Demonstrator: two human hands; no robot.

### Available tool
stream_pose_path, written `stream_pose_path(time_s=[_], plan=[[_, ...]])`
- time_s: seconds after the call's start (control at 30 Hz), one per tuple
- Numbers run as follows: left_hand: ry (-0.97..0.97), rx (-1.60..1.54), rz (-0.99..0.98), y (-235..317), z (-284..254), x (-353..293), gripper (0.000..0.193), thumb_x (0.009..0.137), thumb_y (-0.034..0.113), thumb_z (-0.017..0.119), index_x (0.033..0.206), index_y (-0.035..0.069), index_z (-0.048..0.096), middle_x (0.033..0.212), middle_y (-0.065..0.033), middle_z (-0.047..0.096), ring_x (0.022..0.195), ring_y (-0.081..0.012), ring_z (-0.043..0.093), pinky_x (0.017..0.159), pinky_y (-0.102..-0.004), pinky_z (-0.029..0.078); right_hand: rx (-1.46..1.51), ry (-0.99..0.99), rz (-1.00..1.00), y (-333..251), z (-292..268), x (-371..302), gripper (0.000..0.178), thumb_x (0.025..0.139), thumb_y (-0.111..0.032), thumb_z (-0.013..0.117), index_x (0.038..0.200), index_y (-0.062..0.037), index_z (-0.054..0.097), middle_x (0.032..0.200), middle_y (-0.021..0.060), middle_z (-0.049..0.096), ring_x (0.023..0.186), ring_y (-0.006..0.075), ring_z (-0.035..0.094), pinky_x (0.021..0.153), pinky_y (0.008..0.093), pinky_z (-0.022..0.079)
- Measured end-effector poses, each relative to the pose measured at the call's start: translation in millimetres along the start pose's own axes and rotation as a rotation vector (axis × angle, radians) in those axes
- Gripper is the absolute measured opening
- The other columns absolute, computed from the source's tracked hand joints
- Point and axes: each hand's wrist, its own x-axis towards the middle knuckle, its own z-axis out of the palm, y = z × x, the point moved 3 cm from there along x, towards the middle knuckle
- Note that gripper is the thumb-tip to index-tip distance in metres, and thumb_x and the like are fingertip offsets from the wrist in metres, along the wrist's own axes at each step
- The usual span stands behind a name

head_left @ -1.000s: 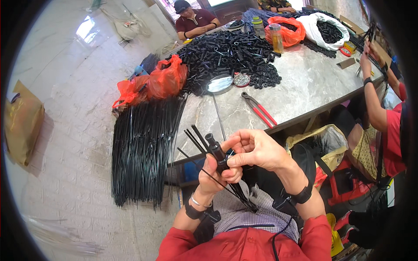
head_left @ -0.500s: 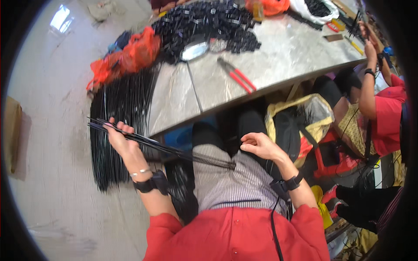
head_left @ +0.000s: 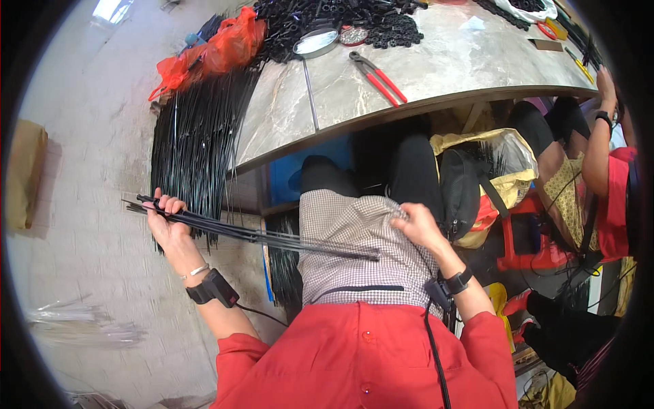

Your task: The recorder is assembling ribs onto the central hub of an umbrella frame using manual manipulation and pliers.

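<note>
My left hand (head_left: 167, 230) is closed round one end of a bundle of thin black rods (head_left: 276, 240). The bundle slants down to the right, and its far end lies over the checked apron (head_left: 354, 276) on my lap. At the apron's upper right edge, by my knee, my right hand (head_left: 420, 228) pinches the cloth, which bunches into folds there. Just beyond my left hand, many long black rods (head_left: 194, 136) hang over the table's left end.
On the grey table (head_left: 449, 68) lie red-handled pliers (head_left: 381, 80), a metal rod (head_left: 310, 95), an oval dish (head_left: 317, 43), a small tin (head_left: 353, 35) and black parts (head_left: 395, 27). An orange plastic bag (head_left: 235, 42) covers the rod pile's top. A yellow bag (head_left: 526, 160) and a co-worker's hand (head_left: 605, 85) are right.
My right hand has gone from hovering over my lap to gripping the apron's edge. My left hand and the rods have shifted slightly down. The view has tilted toward my lap.
</note>
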Motion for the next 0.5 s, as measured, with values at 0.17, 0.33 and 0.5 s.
stream_pose_path(time_s=[0.17,0.33,0.5], plan=[[-0.489,-0.251,-0.025,-39,93,-32,0.050,0.097,0.040,0.037,0.114,-0.004,0.052,0.064,-0.0002,0.032,0.051,-0.0101,0.028,0.047,-0.0240,0.026,0.208,0.186,-0.143,-17,-39,18,0.037,0.082,-0.022,0.063,0.108,0.0038,0.060,0.104,0.0186,0.062,0.091,0.0272,0.063,0.079,0.0326,0.050],[-0.889,-0.031,-0.065,-121,180,-92,0.052,0.095,0.046,0.039,0.129,0.006,0.044,0.062,0.0036,0.028,0.046,-0.0055,0.023,0.040,-0.0219,0.020,0.360,0.037,-0.444,-127,-88,30,0.032,0.087,-0.014,0.059,0.113,0.0035,0.057,0.107,0.0143,0.061,0.098,0.0217,0.060,0.084,0.0315,0.047],[-1.150,0.002,-0.377,-188,197,-124,0.072,0.087,0.065,0.032,0.124,0.004,0.044,0.054,0.0042,0.029,0.041,-0.0066,0.023,0.040,-0.0236,0.020,0.563,-0.405,-0.535,-184,-38,43,0.036,0.093,-0.023,0.051,0.118,0.0031,0.053,0.109,0.0116,0.059,0.104,0.0187,0.054,0.089,0.0313,0.044]])
